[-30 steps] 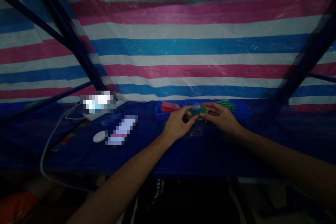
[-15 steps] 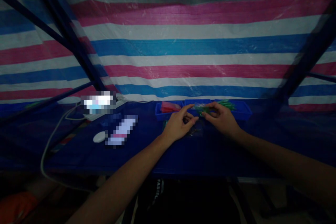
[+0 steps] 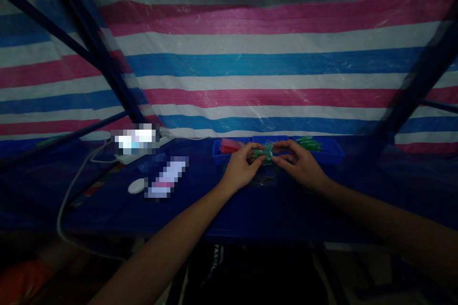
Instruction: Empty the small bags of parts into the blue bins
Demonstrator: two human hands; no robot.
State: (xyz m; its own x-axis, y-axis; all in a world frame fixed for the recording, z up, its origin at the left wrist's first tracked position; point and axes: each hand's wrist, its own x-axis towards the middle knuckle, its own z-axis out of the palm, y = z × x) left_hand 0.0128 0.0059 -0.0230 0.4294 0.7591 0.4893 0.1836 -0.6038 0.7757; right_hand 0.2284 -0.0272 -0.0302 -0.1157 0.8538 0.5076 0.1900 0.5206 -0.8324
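Both hands meet over a dark blue table [image 3: 250, 209]. My left hand [image 3: 241, 167] and my right hand [image 3: 299, 164] pinch the two ends of a small clear bag of green pieces [image 3: 264, 154], held just above the table. Right behind the hands stands a row of blue trays [image 3: 334, 155]; one holds red pieces [image 3: 229, 144], another green pieces [image 3: 309, 142]. A clear plastic bag [image 3: 265, 179] lies flat on the table under the hands.
A white round disc [image 3: 136, 186] and blurred-out items lie at the left, with a white cable [image 3: 67, 200] running off the edge. Striped pink, blue and white tarpaulin [image 3: 250, 66] forms the back wall. Dark poles [image 3: 89, 43] cross at the left.
My left hand has come back to the green bag, so both hands grip it again. The bag sits slightly higher and more to the left than half a second ago.
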